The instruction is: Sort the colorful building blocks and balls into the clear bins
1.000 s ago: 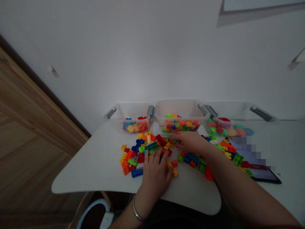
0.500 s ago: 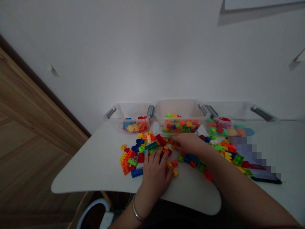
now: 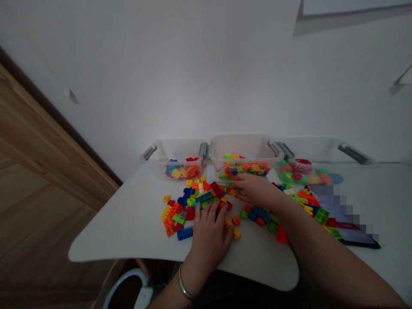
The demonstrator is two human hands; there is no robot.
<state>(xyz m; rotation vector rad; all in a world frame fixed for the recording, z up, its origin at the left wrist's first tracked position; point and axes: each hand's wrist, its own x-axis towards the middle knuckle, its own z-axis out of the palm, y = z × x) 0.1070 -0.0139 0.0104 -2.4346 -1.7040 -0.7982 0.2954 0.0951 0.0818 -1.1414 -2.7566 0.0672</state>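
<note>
Edging up now toward the middle clear bin [image 3: 244, 148], right grip [image 3: 257, 192] half-curled over the plastic bricks [image 3: 206, 199], any hold unclear, left grip [image 3: 209, 234] spread open on them, holding nothing!

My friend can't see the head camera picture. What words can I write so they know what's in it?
Two bare hands sit among scattered, colorful toy building bricks on a white table: the left hand, wearing a metal bangle, and the right hand. Behind them stand three clear plastic boxes holding more colorful pieces.
</note>
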